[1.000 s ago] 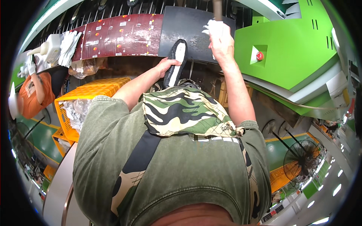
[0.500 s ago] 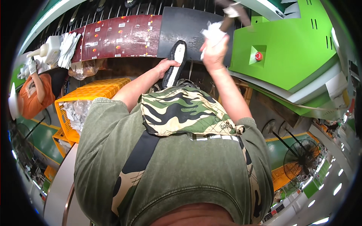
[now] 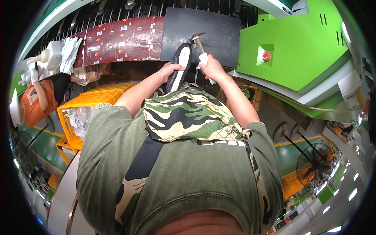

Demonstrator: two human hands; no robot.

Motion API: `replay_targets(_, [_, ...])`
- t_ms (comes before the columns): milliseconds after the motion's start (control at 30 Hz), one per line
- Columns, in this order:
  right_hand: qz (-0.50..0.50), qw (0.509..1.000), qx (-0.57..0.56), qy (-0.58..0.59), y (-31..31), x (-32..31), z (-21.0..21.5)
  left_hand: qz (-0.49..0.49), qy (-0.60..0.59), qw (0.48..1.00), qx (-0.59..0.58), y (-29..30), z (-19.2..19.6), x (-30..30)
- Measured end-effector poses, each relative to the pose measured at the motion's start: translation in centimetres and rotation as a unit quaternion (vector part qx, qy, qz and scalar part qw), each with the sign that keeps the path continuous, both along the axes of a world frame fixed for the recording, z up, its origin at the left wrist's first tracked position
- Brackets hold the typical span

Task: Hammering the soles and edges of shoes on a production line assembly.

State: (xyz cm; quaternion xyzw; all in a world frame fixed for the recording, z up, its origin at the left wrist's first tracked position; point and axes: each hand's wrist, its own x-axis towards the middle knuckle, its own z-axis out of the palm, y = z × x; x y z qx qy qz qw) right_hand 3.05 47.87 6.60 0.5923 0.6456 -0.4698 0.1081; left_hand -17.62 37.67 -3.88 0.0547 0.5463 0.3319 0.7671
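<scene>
My left hand is closed round the side of a black shoe, its long white underside turned up, at the edge of a dark grey board. The thumb presses on the white part. In my right hand is a hammer, gripped by its handle, with a white cloth bunched at the grip. The hammer's head is right at the far end of the shoe; I cannot tell whether it touches. A camouflage apron covers my front below the shoe.
Left of the board lies a dark red sheet; white gloves and a white bottle are beyond. A green machine with a red button flanks me on the right. Yellow crates, a fan and an orange-shirted co-worker surround me.
My right hand has brought the hammer down and left, from raised above the board to the shoe's far end. The left hand still grips the shoe, nearly unmoved.
</scene>
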Motion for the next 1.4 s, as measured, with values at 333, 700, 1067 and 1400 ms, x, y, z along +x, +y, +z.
replay_targets(333, [0.051,0.994,0.099,0.006,-1.5,1.0,-2.6,-0.004,0.013,1.000,-0.005,0.4,0.3,0.0])
replay_targets(700, [-0.006,0.981,0.118,0.154,1.1,-0.3,0.2,0.003,-0.010,1.000,-0.018,0.0,0.1,-0.3])
replay_targets(1067, [0.043,0.951,0.266,0.152,-0.5,0.0,0.5,-0.016,-0.042,0.999,-0.025,0.2,-1.1,-0.8])
replay_targets(1400, [-0.013,0.920,0.355,0.165,-5.4,2.8,-5.4,-0.008,-0.022,1.000,-0.015,0.7,0.2,-0.2])
